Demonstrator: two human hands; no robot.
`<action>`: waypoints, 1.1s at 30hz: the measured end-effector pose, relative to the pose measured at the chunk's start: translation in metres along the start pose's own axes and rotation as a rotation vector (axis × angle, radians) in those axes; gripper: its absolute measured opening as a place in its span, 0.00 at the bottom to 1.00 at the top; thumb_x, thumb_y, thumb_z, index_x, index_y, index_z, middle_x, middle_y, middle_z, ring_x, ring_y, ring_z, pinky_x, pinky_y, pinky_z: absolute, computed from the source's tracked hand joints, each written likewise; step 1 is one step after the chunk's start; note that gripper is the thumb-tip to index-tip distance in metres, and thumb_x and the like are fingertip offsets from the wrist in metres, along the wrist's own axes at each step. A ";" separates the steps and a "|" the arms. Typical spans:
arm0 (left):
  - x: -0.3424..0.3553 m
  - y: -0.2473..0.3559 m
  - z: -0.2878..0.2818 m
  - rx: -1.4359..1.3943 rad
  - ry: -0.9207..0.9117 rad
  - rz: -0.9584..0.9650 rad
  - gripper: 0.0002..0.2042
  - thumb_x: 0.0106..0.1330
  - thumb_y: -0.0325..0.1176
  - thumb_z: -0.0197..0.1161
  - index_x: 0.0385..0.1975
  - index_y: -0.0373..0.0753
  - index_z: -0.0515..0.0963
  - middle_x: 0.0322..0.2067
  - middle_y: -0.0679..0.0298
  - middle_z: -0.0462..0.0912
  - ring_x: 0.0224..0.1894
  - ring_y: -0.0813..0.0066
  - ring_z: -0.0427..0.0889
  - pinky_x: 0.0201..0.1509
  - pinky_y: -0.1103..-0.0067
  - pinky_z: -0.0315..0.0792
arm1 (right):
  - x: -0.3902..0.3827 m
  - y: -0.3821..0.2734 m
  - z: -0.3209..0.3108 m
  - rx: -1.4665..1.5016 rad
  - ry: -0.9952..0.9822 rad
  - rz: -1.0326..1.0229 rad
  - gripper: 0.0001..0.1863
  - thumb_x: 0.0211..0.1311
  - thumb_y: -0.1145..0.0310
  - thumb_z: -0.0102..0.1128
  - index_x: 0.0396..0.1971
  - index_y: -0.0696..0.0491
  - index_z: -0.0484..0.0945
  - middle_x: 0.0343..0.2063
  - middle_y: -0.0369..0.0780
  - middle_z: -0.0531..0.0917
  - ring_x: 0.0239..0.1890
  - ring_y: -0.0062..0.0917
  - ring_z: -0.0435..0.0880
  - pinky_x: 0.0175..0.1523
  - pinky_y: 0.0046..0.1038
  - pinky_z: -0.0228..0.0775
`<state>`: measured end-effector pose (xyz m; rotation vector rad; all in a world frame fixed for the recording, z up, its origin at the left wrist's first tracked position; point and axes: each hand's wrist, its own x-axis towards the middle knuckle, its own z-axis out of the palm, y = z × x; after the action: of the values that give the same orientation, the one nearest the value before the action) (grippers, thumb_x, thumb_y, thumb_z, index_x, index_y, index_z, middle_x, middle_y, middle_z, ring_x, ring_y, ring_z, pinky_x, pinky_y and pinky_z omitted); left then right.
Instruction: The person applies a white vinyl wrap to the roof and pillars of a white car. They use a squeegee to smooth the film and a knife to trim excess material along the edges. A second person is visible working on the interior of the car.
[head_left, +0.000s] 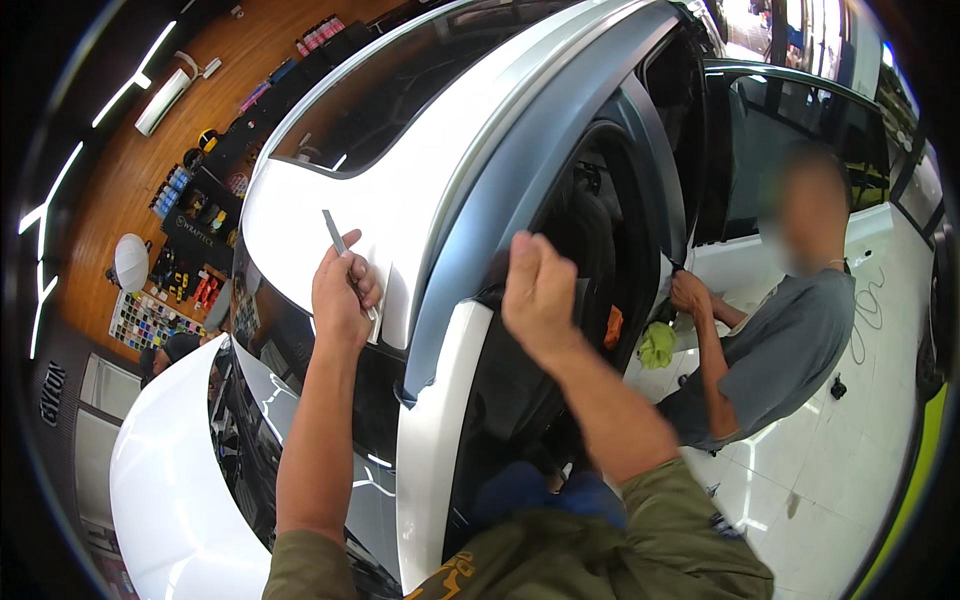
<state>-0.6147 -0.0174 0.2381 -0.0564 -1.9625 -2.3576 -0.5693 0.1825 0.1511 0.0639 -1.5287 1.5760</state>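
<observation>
A person in an olive shirt works with bare hands beside a white car, its roof (400, 210) curving over a blue-grey door-frame band (470, 240). The left hand (345, 290) grasps a slim grey strip (332, 228), its upper end standing out past the fingers in front of the white roof. The right hand (540, 295) is clenched near the dark door opening — blur hides whether it grips anything. Below the band stands the white edge of a door (435, 440). At right, a co-worker (770, 340) in grey reaches toward the car's side — a yellow-green cloth (657, 346) near the forearms.
</observation>
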 end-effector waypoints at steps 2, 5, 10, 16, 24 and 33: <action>-0.001 -0.002 -0.010 -0.024 -0.003 -0.023 0.16 0.71 0.28 0.41 0.56 0.30 0.65 0.23 0.68 0.64 0.21 0.82 0.60 0.20 0.84 0.56 | 0.027 -0.008 -0.010 -0.086 0.022 -0.004 0.21 0.75 0.61 0.46 0.22 0.59 0.70 0.14 0.35 0.65 0.19 0.16 0.60 0.23 0.25 0.55; 0.006 -0.002 -0.001 -0.119 -0.059 -0.020 0.16 0.71 0.27 0.42 0.57 0.30 0.64 0.23 0.68 0.64 0.21 0.81 0.60 0.20 0.84 0.56 | 0.042 0.002 -0.009 -0.165 0.226 -0.005 0.19 0.73 0.64 0.49 0.23 0.61 0.72 0.14 0.49 0.70 0.16 0.41 0.69 0.24 0.33 0.63; -0.002 0.000 -0.019 -0.217 -0.093 -0.057 0.18 0.71 0.27 0.43 0.59 0.30 0.64 0.23 0.69 0.63 0.22 0.83 0.61 0.20 0.86 0.57 | 0.089 -0.004 -0.008 -0.484 -0.225 -0.477 0.18 0.71 0.67 0.49 0.22 0.62 0.72 0.13 0.51 0.71 0.17 0.46 0.73 0.23 0.37 0.64; 0.004 -0.010 -0.008 -0.298 -0.354 -0.049 0.21 0.67 0.26 0.45 0.60 0.29 0.63 0.22 0.67 0.65 0.20 0.81 0.63 0.19 0.83 0.58 | 0.312 -0.104 -0.125 -0.861 0.167 -0.433 0.16 0.72 0.61 0.46 0.33 0.57 0.79 0.21 0.42 0.79 0.23 0.27 0.78 0.27 0.29 0.69; 0.010 -0.011 -0.032 -0.325 -0.365 -0.058 0.26 0.63 0.24 0.43 0.64 0.27 0.59 0.22 0.67 0.65 0.20 0.81 0.63 0.21 0.84 0.59 | 0.148 -0.184 -0.043 -0.951 -0.187 -0.135 0.21 0.71 0.53 0.47 0.37 0.57 0.79 0.22 0.39 0.81 0.26 0.23 0.78 0.34 0.29 0.70; -0.020 0.029 -0.059 0.019 -0.387 0.059 0.31 0.69 0.25 0.40 0.74 0.43 0.48 0.26 0.66 0.68 0.19 0.83 0.62 0.20 0.83 0.62 | -0.119 -0.042 -0.112 -0.759 -0.369 0.269 0.16 0.72 0.60 0.48 0.38 0.58 0.78 0.24 0.44 0.79 0.25 0.30 0.79 0.34 0.32 0.69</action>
<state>-0.5914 -0.0802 0.2543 -0.6025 -2.0992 -2.4334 -0.4147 0.2003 0.0864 -0.3037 -2.4226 1.1136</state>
